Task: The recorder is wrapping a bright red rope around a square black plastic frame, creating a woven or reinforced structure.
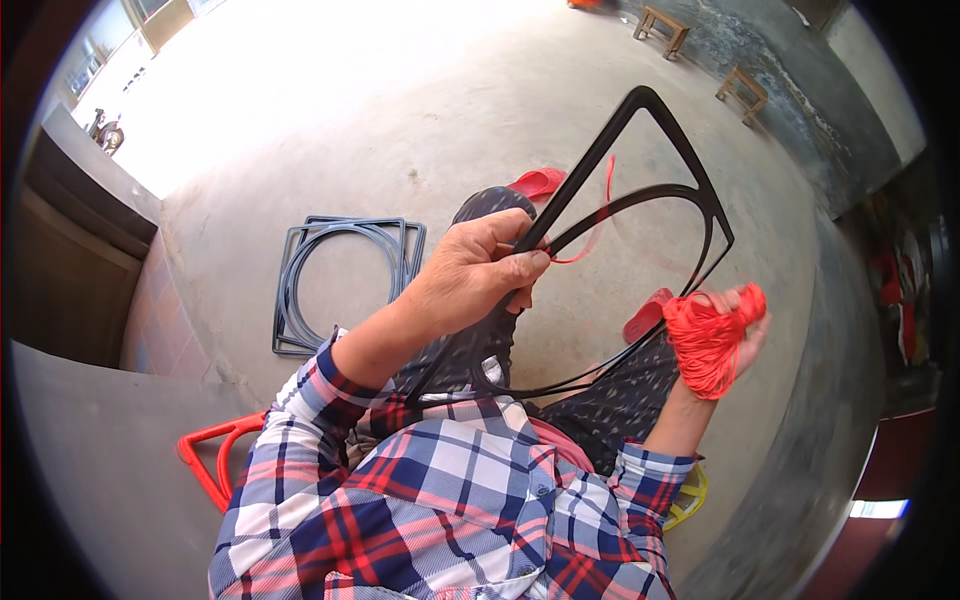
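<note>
My left hand (475,268) pinches one side bar of a black square frame (583,172) with a round ring inside it. The frame tilts above my lap, its lower edge close to my shirt. From beside my left thumb a thin red strand (597,236) loops up behind the frame. My right hand (750,345), right of the frame, is closed around a bundle of red cord (704,338). Some of its fingers are hidden by the cord, and the bundle's top is slightly blurred.
Several grey-blue frames (282,290) of like shape lie stacked on the floor to the left. A red frame (205,472) rests by my left elbow, and a yellow piece (688,500) shows beside my right elbow. Two small wooden stools (664,32) stand far right.
</note>
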`<state>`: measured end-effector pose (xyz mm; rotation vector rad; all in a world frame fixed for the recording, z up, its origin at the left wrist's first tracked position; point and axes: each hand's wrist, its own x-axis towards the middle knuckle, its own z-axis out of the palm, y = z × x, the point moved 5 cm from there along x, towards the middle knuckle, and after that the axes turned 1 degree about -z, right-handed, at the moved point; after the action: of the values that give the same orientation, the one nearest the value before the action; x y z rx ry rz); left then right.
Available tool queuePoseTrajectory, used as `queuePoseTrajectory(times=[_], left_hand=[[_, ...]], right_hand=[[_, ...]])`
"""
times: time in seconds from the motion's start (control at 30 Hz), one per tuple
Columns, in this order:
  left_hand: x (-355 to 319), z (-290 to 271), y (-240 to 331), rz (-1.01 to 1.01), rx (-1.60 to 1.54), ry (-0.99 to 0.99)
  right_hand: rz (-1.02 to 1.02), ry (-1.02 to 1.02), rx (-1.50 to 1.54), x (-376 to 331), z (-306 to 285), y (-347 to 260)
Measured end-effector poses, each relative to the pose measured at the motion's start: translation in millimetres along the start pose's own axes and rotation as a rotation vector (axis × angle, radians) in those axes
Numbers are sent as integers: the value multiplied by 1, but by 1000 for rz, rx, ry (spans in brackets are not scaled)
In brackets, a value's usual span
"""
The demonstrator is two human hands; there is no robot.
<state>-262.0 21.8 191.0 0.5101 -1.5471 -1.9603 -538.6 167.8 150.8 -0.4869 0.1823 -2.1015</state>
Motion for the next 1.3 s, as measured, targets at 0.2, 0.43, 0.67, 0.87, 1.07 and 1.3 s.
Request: queuePoseTrajectory(times=[0.2, 0.43, 0.67, 0.87, 1.07, 1.3], left_hand=[[1, 5, -4, -57, 50, 43], [-1, 23, 4, 47, 269, 53], [-2, 19, 1, 131, 472, 127], [-3, 38, 12, 235, 594, 96], [2, 15, -5, 21, 291, 126], [4, -22, -13, -31, 36, 115]], right_hand=[[-40, 193, -380, -19, 30, 39], [33, 78, -973, -1, 86, 105], [-9, -15, -1232, -1, 97, 94], [95, 1, -984, -5, 113, 98], [67, -122, -989, -11, 127, 78], [-90, -214, -145, -6, 77, -31]])
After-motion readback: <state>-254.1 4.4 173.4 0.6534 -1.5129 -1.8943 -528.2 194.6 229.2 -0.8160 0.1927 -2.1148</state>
